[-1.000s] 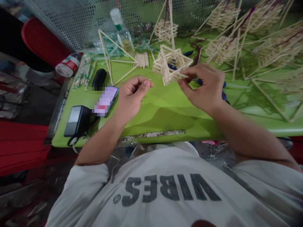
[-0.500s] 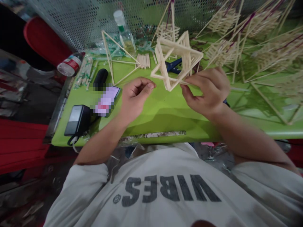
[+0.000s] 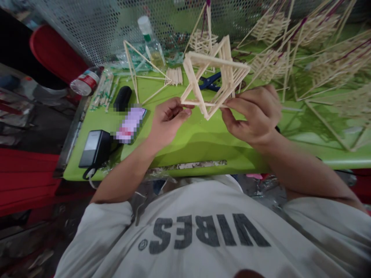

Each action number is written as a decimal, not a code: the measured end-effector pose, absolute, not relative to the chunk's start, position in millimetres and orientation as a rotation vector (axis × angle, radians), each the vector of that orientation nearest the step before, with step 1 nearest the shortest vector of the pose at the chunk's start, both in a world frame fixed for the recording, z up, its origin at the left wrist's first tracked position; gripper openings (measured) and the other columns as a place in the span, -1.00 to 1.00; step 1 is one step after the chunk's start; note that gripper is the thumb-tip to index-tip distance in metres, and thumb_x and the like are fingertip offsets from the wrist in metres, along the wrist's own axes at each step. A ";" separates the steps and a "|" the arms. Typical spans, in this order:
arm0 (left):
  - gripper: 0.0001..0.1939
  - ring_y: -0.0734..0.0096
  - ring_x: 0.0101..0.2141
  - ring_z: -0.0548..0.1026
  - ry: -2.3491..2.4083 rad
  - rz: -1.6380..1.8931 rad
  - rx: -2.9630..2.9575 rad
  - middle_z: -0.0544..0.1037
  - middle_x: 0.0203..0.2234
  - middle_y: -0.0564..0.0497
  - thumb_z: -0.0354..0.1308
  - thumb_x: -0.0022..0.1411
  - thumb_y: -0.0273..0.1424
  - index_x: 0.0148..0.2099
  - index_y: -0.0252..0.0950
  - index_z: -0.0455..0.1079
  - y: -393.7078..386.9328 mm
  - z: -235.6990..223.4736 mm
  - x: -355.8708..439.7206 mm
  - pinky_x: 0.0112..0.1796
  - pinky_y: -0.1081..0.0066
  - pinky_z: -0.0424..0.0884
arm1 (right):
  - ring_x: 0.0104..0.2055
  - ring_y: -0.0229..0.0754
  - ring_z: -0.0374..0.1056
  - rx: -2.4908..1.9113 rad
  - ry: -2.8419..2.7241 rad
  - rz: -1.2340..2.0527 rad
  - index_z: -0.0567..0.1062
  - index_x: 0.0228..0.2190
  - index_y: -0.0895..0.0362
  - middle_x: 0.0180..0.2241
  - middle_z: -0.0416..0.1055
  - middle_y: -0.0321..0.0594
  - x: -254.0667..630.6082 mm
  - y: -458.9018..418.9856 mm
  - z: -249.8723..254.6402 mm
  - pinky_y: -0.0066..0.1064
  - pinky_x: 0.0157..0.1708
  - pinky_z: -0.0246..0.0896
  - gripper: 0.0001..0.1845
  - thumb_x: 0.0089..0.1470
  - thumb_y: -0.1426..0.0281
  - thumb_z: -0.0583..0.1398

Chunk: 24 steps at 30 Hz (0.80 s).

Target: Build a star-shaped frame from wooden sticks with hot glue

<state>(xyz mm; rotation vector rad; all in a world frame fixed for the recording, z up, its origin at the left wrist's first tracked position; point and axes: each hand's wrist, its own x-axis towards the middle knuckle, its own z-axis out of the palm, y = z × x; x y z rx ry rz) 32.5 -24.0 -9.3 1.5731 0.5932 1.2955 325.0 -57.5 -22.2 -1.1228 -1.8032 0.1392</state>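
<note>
A star-shaped frame of glued wooden sticks point(image 3: 195, 87) is held tilted above the green table. My right hand point(image 3: 253, 114) pinches its lower right part between thumb and forefinger. At its lower left corner, the fingertips of my left hand point(image 3: 169, 121) close around the stick, with the forefinger partly hidden behind the wood. Beneath and behind the frame lie blue-handled pliers point(image 3: 213, 82). To the left, a pyramid of thin sticks point(image 3: 135, 73) stands beside a row of short sticks point(image 3: 174, 76).
Several finished stick pieces with purple thread point(image 3: 268, 63) crowd the right side. Along the left are a phone point(image 3: 131, 123), a black charger-like box point(image 3: 94, 148), a black cylinder point(image 3: 123, 97), and wrapped sticks point(image 3: 106, 87). Behind stand a clear bottle point(image 3: 155, 48) and a perforated metal panel point(image 3: 95, 27).
The frame has tipped and come down slightly toward me. Its left corner now meets my left fingertips, which were apart from it before. My right hand keeps its pinch.
</note>
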 end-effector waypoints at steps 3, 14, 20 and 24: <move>-0.59 0.60 -0.60 0.09 0.572 1.237 1.572 0.38 -0.57 0.16 0.65 0.40 0.05 -0.04 -0.17 0.80 -27.1 -9.9 34.0 -0.56 0.41 -0.03 | 0.07 0.26 0.70 -1.057 -1.763 0.125 0.72 -0.10 -0.13 -0.15 0.67 -0.06 317.4 -57.4 -21.1 0.20 0.10 0.71 -0.69 0.47 -0.08 0.44; -0.42 0.59 -0.59 0.09 0.653 1.179 1.478 0.33 -0.58 0.19 0.73 0.20 0.19 -0.11 -0.19 0.76 -30.9 -5.8 37.7 -0.54 0.39 -0.01 | -0.12 0.09 0.70 -0.916 -1.680 -0.008 0.70 -0.07 -0.13 -0.18 0.75 -0.15 295.2 -52.6 -26.6 0.10 0.00 0.72 -0.82 0.50 0.07 0.41; -0.38 0.58 -0.56 0.11 0.662 1.133 1.406 0.26 -0.58 0.22 0.73 0.18 0.21 -0.23 -0.22 0.66 -31.4 -4.8 40.7 -0.51 0.41 0.03 | -0.05 0.18 0.70 -0.895 -1.715 0.007 0.71 -0.01 -0.18 -0.13 0.75 -0.11 296.0 -53.6 -35.5 0.19 0.06 0.71 -0.86 0.47 0.12 0.43; -0.39 0.59 -0.59 0.02 0.666 1.101 1.378 0.20 -0.60 0.24 0.75 0.15 0.18 -0.22 -0.22 0.66 -31.5 -6.5 40.6 -0.54 0.38 -0.06 | -0.04 0.25 0.70 -0.997 -1.751 0.043 0.73 0.01 -0.26 -0.11 0.77 -0.10 302.2 -59.4 -31.0 0.28 0.10 0.68 -0.82 0.43 0.06 0.46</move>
